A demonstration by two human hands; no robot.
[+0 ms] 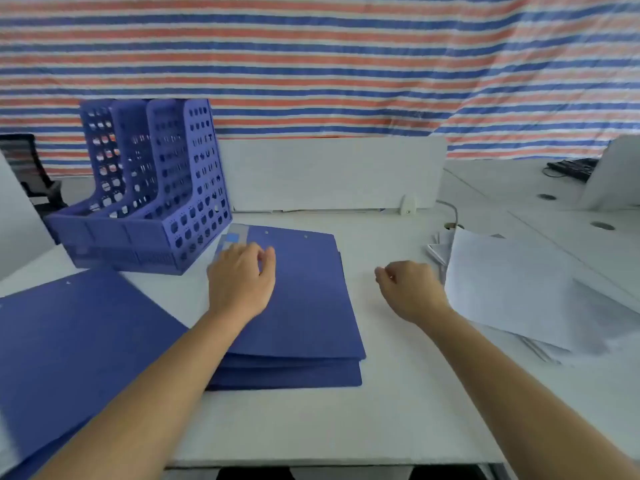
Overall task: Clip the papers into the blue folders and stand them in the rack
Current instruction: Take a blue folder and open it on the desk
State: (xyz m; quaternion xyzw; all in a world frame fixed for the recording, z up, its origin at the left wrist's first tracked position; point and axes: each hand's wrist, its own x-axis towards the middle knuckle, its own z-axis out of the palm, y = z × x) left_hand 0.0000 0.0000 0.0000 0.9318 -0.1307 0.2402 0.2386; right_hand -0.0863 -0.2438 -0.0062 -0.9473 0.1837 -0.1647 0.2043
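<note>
1. Stack of folders (304, 306): deep blue, with a paler blue label at one corner.
2. Open folder (79, 348) at left: the same blue.
3. File rack (145, 188): blue, its walls patterned with rows of holes.
4. Papers (519, 289): white.
5. Desk (311, 420) and divider panel (329, 174): white.
6. Tarpaulin (311, 64): red, blue and white stripes.
7. Keyboard (571, 168): black.

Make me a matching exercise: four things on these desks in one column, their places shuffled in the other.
1. rack
2. stack of blue folders
3. loose papers
4. keyboard

A. far right, on the neighbouring desk
B. centre of the desk, under the left hand
C. back left of the desk
D. just right of the right hand

Pairs: 1-C, 2-B, 3-D, 4-A.
</note>
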